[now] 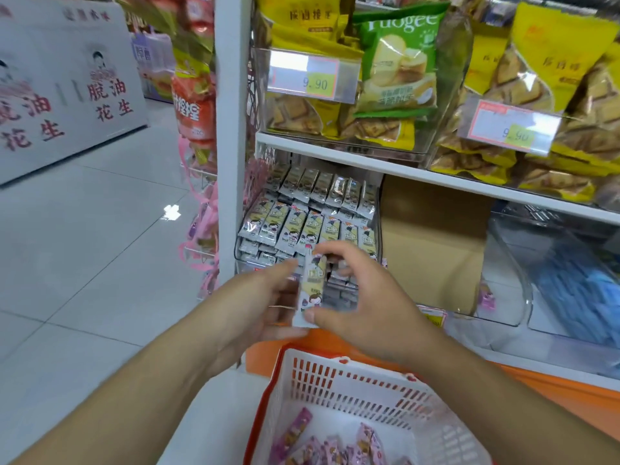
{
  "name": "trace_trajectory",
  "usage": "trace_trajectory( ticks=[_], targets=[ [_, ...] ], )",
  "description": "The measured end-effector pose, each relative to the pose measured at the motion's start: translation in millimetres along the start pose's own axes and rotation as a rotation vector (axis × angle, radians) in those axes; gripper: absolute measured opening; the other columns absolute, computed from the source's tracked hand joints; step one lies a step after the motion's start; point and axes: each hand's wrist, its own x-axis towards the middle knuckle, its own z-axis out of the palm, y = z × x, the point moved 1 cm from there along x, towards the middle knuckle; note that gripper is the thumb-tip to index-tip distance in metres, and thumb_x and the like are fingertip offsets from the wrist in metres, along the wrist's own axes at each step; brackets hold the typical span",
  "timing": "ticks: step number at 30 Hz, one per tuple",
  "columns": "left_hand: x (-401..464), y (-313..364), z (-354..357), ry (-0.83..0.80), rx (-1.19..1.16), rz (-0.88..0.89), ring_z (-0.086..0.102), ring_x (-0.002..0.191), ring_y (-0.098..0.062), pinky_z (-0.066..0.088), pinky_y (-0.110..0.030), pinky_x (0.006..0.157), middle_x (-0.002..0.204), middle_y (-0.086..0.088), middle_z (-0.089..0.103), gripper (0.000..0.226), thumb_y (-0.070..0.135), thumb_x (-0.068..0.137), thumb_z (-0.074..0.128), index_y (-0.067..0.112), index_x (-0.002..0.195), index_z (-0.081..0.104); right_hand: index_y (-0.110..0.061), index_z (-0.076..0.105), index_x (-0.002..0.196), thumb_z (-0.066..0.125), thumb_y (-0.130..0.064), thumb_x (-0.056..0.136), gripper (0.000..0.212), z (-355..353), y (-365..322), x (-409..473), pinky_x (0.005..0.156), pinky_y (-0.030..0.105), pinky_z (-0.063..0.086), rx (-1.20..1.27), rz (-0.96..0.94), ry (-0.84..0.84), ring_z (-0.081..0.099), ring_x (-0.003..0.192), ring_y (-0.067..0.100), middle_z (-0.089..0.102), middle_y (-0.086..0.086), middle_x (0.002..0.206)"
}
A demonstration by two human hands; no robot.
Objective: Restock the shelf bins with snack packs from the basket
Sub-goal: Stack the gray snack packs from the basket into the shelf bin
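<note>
While both hands, left hand (pixel 268 297) and right hand (pixel 362 307), grip one snack pack (pixel 313 290), long axis upright, it sits just before the shelf bin (pixel 312 226) straight ahead, basket (pixel 335 391) below, right hand nearer the bin.

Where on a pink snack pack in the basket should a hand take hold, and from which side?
Grip a pink pack across its narrow width near the middle, coming from straight above: the packs lie flat on the floor of the white basket, whose walls block any sideways approach. The topmost, least overlapped pack looks easiest.
</note>
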Motion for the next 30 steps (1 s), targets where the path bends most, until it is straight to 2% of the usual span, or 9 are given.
trace_trajectory(
  ticks=[2, 4, 6, 8, 11, 17, 21, 26, 30],
  targets=[
    [9, 2, -14, 0.176, -0.038, -0.004, 0.075, 0.098, -0.035, 0.062, -0.050, 0.087, 0.110, -0.015, 0.076, 0.044, 0.048, 0.103, 0.054, 0.009, 0.115, 0.071, -0.054, 0.046, 0.135, 0.089, -0.041, 0.080, 0.071, 0, -7, 23, 0.093, 0.017, 0.043, 0.040, -0.008, 0.038, 0.050, 0.120, -0.009, 0.051, -0.024, 0.135],
    [14, 4, -25, 0.398, 0.088, 0.020, 0.071, 0.104, -0.033, 0.057, -0.052, 0.095, 0.112, -0.010, 0.072, 0.045, 0.053, 0.102, 0.050, 0.014, 0.119, 0.066, -0.050, 0.047, 0.136, 0.088, -0.043, 0.081, 0.069, 2, -13, 52, 0.092, 0.017, 0.042, 0.038, -0.017, 0.059, 0.051, 0.119, -0.005, 0.052, -0.020, 0.137],
    [15, 9, -31, 0.510, 0.196, 0.071, 0.064, 0.114, -0.035, 0.051, -0.054, 0.103, 0.123, -0.011, 0.066, 0.049, 0.053, 0.101, 0.045, 0.016, 0.129, 0.060, -0.047, 0.047, 0.136, 0.087, -0.047, 0.080, 0.069, 8, -17, 83, 0.096, 0.025, 0.044, 0.010, -0.020, 0.068, 0.052, 0.122, 0.006, 0.052, -0.013, 0.139],
    [13, 15, -33, 0.519, 0.206, 0.097, 0.060, 0.120, -0.036, 0.048, -0.053, 0.107, 0.130, -0.014, 0.063, 0.048, 0.048, 0.106, 0.042, 0.013, 0.135, 0.057, -0.044, 0.047, 0.137, 0.087, -0.050, 0.079, 0.071, 15, -20, 113, 0.102, 0.031, 0.044, -0.009, -0.019, 0.062, 0.052, 0.125, 0.012, 0.050, -0.007, 0.141],
    [13, 20, -34, 0.512, 0.194, 0.121, 0.055, 0.129, -0.037, 0.044, -0.043, 0.110, 0.138, -0.017, 0.058, 0.046, 0.038, 0.111, 0.037, 0.007, 0.140, 0.054, -0.036, 0.046, 0.143, 0.087, -0.051, 0.078, 0.079, 26, -21, 152, 0.099, 0.029, 0.041, -0.062, 0.008, 0.036, 0.052, 0.125, 0.017, 0.047, -0.001, 0.142],
    [2, 29, -34, 0.492, 0.206, 0.106, 0.051, 0.132, -0.036, 0.043, -0.032, 0.093, 0.142, -0.022, 0.055, 0.044, 0.028, 0.112, 0.034, -0.003, 0.139, 0.051, -0.032, 0.046, 0.145, 0.086, -0.051, 0.078, 0.080, 39, -20, 183, 0.105, 0.036, 0.046, -0.140, 0.053, -0.020, 0.055, 0.122, 0.023, 0.050, 0.006, 0.135],
    [3, 28, -35, 0.499, 0.254, 0.059, 0.050, 0.133, -0.034, 0.041, -0.031, 0.082, 0.143, -0.022, 0.053, 0.045, 0.028, 0.112, 0.032, -0.003, 0.140, 0.049, -0.032, 0.043, 0.151, 0.077, -0.060, 0.076, 0.086, 45, -17, 183, 0.115, 0.042, 0.043, -0.171, 0.071, -0.032, 0.045, 0.134, 0.024, 0.048, 0.007, 0.140],
    [11, 19, -35, 0.508, 0.294, 0.050, 0.051, 0.131, -0.035, 0.031, -0.027, 0.078, 0.141, -0.021, 0.054, 0.046, 0.031, 0.112, 0.032, -0.002, 0.139, 0.050, -0.026, 0.041, 0.157, 0.077, -0.047, 0.089, 0.080, 37, -26, 165, 0.123, 0.040, 0.031, -0.156, 0.032, -0.024, 0.030, 0.149, 0.020, 0.044, 0.005, 0.149],
    [17, 11, -33, 0.507, 0.315, 0.035, 0.054, 0.123, -0.035, 0.033, -0.030, 0.084, 0.131, -0.016, 0.057, 0.045, 0.039, 0.111, 0.034, 0.005, 0.133, 0.053, -0.029, 0.049, 0.148, 0.075, -0.040, 0.094, 0.061, 23, -30, 130, 0.118, 0.029, 0.031, -0.100, 0.006, 0.011, 0.037, 0.140, 0.012, 0.043, -0.008, 0.138]
  ],
)
